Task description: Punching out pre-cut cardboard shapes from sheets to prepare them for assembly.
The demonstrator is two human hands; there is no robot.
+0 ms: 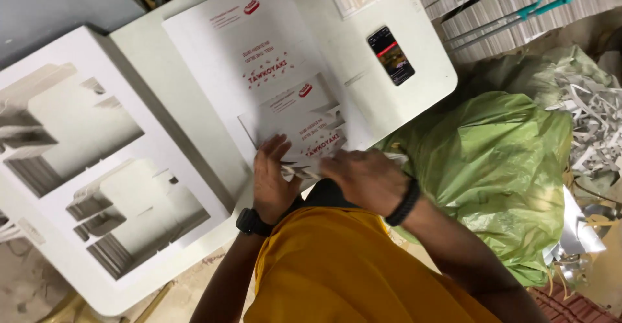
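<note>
From where I watch, the biggest thing is the white table (414, 83), stretching away above and to both sides of my grip. Off to the left of the hands sits a tall stack of die-cut white card frames (97, 167) with stepped openings cut through it. To the right of the hands, close by, bulges a green plastic bag (499, 161), and shredded white offcuts (596, 122) lie beyond it. Straight above the grip lies a stack of large printed white sheets (240, 44) with red marks. A smaller printed carton blank (298, 119) rests on that stack, its near edge running under my fingers.

My left hand (272, 180) lies flat with fingers spread, pressing down on the blank's near left corner; a black watch (251, 222) sits on that wrist. My right hand (366, 180) is just beside it, curled over the blank's near edge where thin white flaps (301, 171) show between the two hands; whether those fingers pinch the flaps I cannot tell. A black wristband (403, 205) circles that wrist. Well above and right of the grip lies a dark smartphone (391, 55), screen lit.
</note>
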